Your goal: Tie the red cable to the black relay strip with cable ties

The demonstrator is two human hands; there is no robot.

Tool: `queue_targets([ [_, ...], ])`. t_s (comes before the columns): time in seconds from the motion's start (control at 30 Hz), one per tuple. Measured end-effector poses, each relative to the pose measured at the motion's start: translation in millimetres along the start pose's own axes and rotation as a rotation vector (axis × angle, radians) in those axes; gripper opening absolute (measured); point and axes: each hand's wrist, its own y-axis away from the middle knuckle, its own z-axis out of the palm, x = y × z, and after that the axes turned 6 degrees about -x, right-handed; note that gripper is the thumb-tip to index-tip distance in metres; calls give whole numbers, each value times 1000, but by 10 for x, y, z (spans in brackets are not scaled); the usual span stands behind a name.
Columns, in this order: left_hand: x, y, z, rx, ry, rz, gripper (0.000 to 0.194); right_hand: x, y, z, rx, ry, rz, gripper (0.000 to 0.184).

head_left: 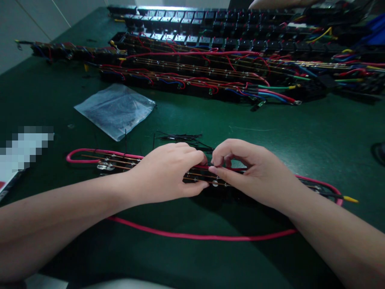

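Note:
An opened socket strip with copper bars lies across the green table in front of me. A thick red cable loops around it and runs along its far edge. My left hand is closed over the middle of the strip, thumb on the near side, fingers on the far side. Just right of it, my right hand pinches at the red cable; between its fingertips is a thin dark piece that looks like a cable tie, mostly hidden. Black tie tails stand up from the cable at left. Loose black cable ties lie behind my hands.
A clear plastic bag lies beyond the strip. Several wired socket strips fill the back of the table. A blurred-out white item is at left. Part of another person's arm shows at the top.

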Motion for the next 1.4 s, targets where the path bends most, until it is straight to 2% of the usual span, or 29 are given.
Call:
queue_targets([
  [0.43,-8,5,5,5,5,15,19,-27,-2,-2,8,52,0,11],
  [1.4,4,18,9,24,5,14,21,-13,-12,10,2,19,13,9],
])
